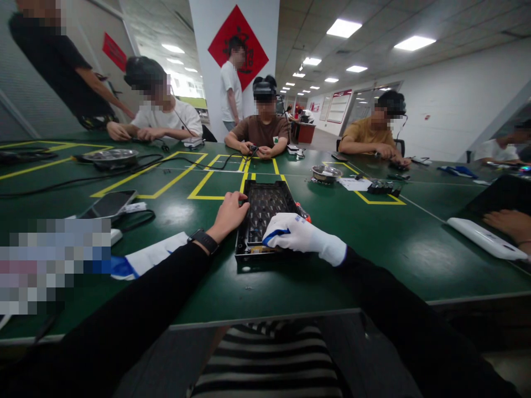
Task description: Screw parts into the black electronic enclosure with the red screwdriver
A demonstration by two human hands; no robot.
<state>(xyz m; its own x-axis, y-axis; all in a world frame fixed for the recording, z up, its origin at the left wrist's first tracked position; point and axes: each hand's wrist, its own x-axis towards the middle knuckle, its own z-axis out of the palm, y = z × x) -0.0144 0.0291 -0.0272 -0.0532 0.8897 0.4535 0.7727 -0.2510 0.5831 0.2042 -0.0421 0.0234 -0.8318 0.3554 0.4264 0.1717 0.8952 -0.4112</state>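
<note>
A black rectangular casing (pixel 271 202) lies on the green table in front of me, its ribbed, hollow inside facing up. My left hand (pixel 230 214), bare and with a dark watch at the wrist, grips the casing's left rim with bent fingers. A white glove with blue on the palm side covers my right hand (pixel 286 232). Its fingers are curled closed over the near right part of the casing, and whatever they hold is hidden. A red and clear object (pixel 303 212) shows partly at the casing's right side, behind the glove.
Left of me lie a white and blue glove (pixel 153 255), a phone (pixel 110 204) and cables. Metal bowls (pixel 327 173) stand farther back, near small black parts (pixel 384 188). A white elongated device (pixel 485 239) lies at right. Several people sit around the table (pixel 373 243), which carries yellow tape outlines.
</note>
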